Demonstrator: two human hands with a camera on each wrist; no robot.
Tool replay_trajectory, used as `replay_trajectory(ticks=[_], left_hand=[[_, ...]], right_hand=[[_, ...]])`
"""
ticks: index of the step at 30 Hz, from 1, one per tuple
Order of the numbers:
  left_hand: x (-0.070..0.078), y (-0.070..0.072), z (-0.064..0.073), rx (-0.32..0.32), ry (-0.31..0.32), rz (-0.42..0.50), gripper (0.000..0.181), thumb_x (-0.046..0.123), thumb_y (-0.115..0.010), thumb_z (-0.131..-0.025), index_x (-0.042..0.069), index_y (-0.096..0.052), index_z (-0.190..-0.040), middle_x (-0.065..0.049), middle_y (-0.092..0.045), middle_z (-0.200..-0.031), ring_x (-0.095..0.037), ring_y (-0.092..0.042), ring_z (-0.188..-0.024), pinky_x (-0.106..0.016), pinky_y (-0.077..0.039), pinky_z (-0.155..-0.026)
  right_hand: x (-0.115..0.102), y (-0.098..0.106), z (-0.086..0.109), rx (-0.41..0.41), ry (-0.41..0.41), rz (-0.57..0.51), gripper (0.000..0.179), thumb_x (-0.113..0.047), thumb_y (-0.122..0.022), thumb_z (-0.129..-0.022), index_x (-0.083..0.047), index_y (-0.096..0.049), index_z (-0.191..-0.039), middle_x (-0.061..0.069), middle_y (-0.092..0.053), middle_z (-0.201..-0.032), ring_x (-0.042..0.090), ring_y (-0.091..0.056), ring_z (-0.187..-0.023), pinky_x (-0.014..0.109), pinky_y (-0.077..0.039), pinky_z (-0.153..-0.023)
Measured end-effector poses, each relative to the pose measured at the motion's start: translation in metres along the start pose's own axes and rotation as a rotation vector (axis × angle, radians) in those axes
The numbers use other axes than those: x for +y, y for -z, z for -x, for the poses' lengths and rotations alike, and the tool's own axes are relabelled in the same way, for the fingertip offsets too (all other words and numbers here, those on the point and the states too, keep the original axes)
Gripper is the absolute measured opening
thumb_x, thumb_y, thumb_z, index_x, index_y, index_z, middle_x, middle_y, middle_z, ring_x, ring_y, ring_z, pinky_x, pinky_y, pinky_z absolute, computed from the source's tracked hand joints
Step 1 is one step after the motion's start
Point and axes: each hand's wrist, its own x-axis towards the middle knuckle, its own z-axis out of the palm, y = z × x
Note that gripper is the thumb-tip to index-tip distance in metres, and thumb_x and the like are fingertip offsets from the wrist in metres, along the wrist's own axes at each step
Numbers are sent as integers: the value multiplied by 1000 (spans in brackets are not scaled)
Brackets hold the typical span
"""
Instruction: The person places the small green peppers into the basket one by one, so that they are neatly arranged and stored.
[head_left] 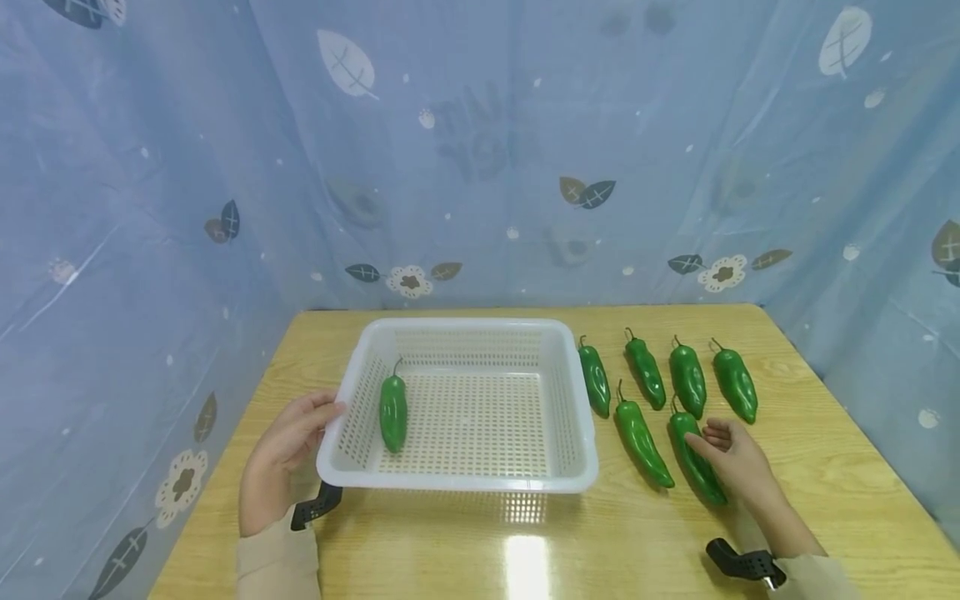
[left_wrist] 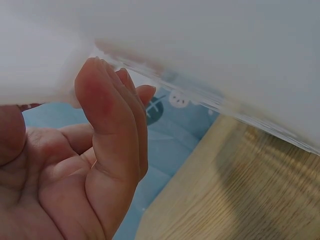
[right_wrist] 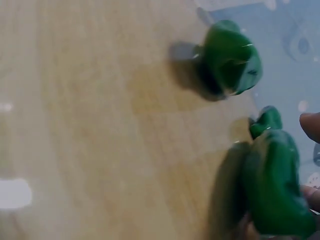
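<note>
On the left, my left hand [head_left: 296,429] grips the side rim of a white plastic basket [head_left: 457,487]. In the left wrist view its fingers [left_wrist: 112,120] curl up under the rim. One green pepper [head_left: 393,412] lies inside the basket near its left wall, stem pointing away. My right hand [head_left: 735,467] is over a green pepper [head_left: 697,462] in the front row, the thumb across it and the fingers on its far right side. The right wrist view shows that pepper [right_wrist: 275,185] close up, one fingertip [right_wrist: 311,126] standing apart from it; the hand is mostly cut off there.
Several more green peppers [head_left: 687,379] lie on the wooden table [head_left: 810,467] right of the basket, one green pepper [head_left: 643,442] just left of the right hand's. The leftmost pepper [head_left: 595,379] is close against the basket's side. A blue patterned curtain [head_left: 510,150] surrounds the table's back and sides.
</note>
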Motion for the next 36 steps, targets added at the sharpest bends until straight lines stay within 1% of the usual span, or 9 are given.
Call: replay_trajectory(ticks=[7, 11, 15, 17, 19, 22, 24, 32, 36], left_hand=[[-1, 1, -1, 5, -10, 5, 47, 10, -42, -101, -24, -29, -131, 1, -68, -103, -14, -69, -90, -30, -57, -74], [0, 0, -1, 10, -9, 15, 48, 11, -43, -101, -24, -29, -131, 2, -68, -102, -14, -69, -90, -30, -57, -74], [2, -2, 0, -1, -19, 26, 49, 10, -43, -101, -25, -27, -131, 1, -68, -102, -14, -69, -90, -30, -57, -74], [2, -2, 0, -6, -20, 28, 49, 10, -42, -101, -25, -27, -131, 1, -68, -103, -14, -69, -90, -30, -57, -74], [3, -2, 1, -7, -18, 29, 49, 10, -43, -101, -25, -26, -131, 1, -68, -103, -14, -69, -90, -30, -57, -74], [3, -2, 1, -5, -15, 29, 49, 10, -43, -101, -25, -27, -131, 1, -68, -102, -15, -69, -90, -30, -57, -74], [3, -2, 1, -4, -14, 26, 49, 10, -43, -101, -25, -27, -131, 1, -68, -102, -15, -69, -90, -30, -57, -74], [4, -3, 2, 9, 6, 14, 50, 13, -45, -101, -23, -29, -132, -1, -67, -103, -15, -69, -91, -31, -57, -75], [5, -4, 1, 26, 13, 4, 50, 13, -45, -101, -23, -30, -132, -2, -67, -104, -15, -68, -91, -31, -56, -75]], right_hand=[[2, -5, 0, -7, 8, 25, 79, -43, -48, -97, 20, -22, -137, 40, -37, -131, 53, -41, -118, 59, -39, -96], [2, -8, -1, 9, 40, 67, 79, -42, -51, -96, 22, -24, -136, 42, -37, -130, 54, -42, -117, 60, -40, -95], [4, -12, -1, 37, 100, 115, 78, -38, -55, -95, 25, -27, -133, 44, -40, -125, 55, -46, -112, 60, -43, -90], [5, -15, -2, 58, 138, 127, 75, -34, -58, -94, 26, -30, -131, 43, -45, -120, 52, -51, -106, 56, -47, -85], [6, -17, -3, 89, 174, 143, 71, -31, -61, -93, 25, -35, -128, 39, -52, -113, 47, -57, -99, 48, -52, -78], [7, -19, -4, 117, 207, 157, 66, -27, -64, -91, 25, -41, -124, 35, -58, -105, 39, -61, -91, 34, -51, -67], [7, -20, -4, 123, 211, 166, 64, -26, -65, -90, 24, -42, -123, 34, -60, -103, 37, -61, -88, 30, -49, -64], [8, -23, -4, 105, 192, 173, 67, -28, -66, -89, 24, -42, -124, 35, -58, -105, 38, -61, -90, 38, -50, -67], [7, -22, -6, 114, 199, 179, 67, -28, -67, -89, 24, -44, -123, 33, -59, -103, 34, -60, -87, 36, -49, -65]])
